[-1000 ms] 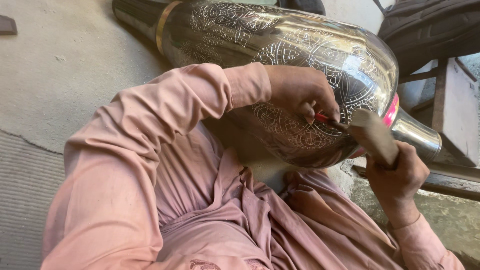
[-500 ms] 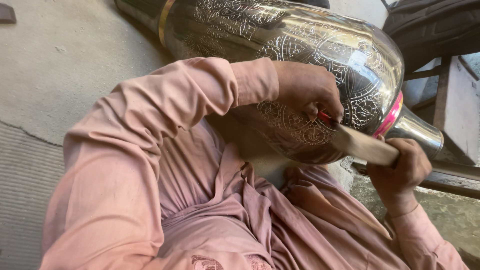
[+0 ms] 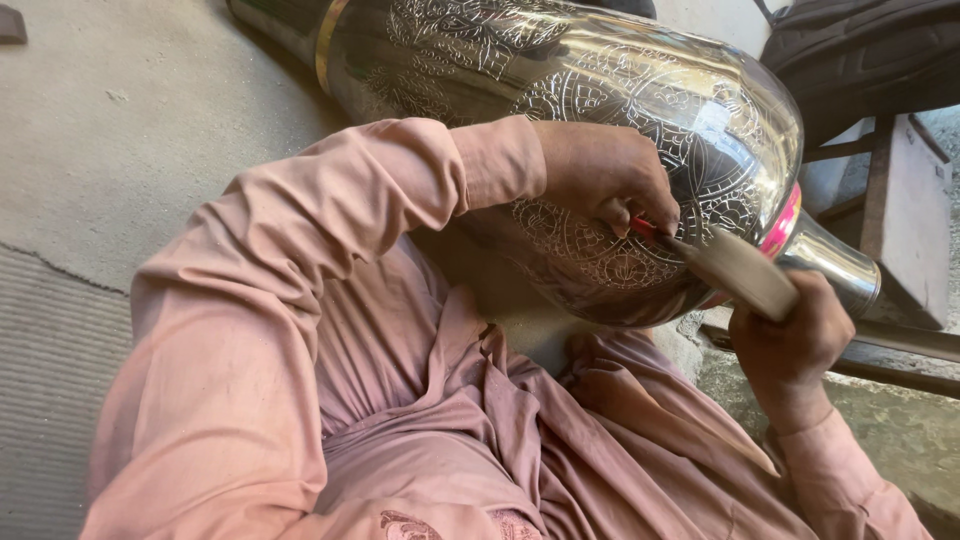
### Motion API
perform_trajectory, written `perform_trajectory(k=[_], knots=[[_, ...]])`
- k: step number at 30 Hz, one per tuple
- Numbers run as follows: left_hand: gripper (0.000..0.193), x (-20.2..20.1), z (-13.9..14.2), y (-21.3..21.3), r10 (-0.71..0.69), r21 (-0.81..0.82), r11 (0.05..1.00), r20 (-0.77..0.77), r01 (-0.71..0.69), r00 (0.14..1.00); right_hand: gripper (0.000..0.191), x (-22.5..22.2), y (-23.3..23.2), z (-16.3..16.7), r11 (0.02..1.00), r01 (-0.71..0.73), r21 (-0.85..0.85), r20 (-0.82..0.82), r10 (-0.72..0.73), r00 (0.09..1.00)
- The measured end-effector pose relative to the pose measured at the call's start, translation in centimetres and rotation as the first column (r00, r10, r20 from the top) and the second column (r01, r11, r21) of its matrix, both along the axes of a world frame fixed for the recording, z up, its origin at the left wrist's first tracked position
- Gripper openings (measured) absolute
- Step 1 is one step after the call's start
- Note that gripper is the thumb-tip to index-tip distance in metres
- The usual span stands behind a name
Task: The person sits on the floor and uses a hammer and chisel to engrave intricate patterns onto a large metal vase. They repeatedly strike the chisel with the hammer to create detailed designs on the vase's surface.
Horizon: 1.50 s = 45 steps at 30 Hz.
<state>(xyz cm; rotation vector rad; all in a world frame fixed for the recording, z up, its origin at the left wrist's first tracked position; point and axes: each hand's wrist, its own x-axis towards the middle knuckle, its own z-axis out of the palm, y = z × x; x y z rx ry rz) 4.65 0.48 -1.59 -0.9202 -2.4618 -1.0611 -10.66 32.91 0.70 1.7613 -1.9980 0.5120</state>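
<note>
A large shiny metal vase (image 3: 560,90) with fine engraved patterns lies on its side across my lap. My left hand (image 3: 605,175) rests on its belly, fingers closed around a thin red-handled chisel (image 3: 650,230) whose tip touches the engraved surface. My right hand (image 3: 790,340) is below the vase's narrow neck, gripping a flat wooden mallet (image 3: 740,270) that meets the chisel's end. A pink band (image 3: 782,222) rings the vase where the body narrows to the neck.
My legs in pink cloth (image 3: 400,400) fill the lower frame. Grey concrete floor (image 3: 110,130) lies at left. A wooden stool or frame (image 3: 900,210) and a dark bag (image 3: 860,50) stand at the right.
The mallet in my right hand has shifted against the chisel end. My left hand has stayed on the vase, and the view has drifted slightly.
</note>
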Motion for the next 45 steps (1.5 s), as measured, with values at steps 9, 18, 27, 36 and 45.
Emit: perform_trajectory(k=[9,18,27,36,45], knots=[[0.039,0.4,-0.1,0.2,0.041,0.023,0.999,-0.03,-0.041,0.999,0.03,-0.5,0.0,0.0,0.999,0.024,-0.049,0.084,-0.02,0.996],[0.039,0.8,-0.9,0.0,0.078,0.047,0.996,-0.049,-0.076,0.996,0.025,0.3,-0.4,0.3,0.993,0.07,0.099,-0.033,-0.067,0.997],[0.039,1.1,-1.4,-0.4,0.103,0.096,0.99,0.0,-0.103,0.995,0.032,1.2,-0.8,0.5,0.986,0.167,0.002,0.128,-0.166,0.978],[0.04,1.9,-1.5,-0.2,0.142,0.199,0.97,0.01,-0.141,0.99,0.026,2.2,-1.4,1.0,0.983,0.18,0.035,0.274,-0.183,0.944],[0.036,2.6,-2.6,-0.4,0.162,0.301,0.941,0.003,-0.156,0.987,0.026,3.6,-2.7,2.4,0.962,0.248,0.114,-0.045,-0.244,0.969]])
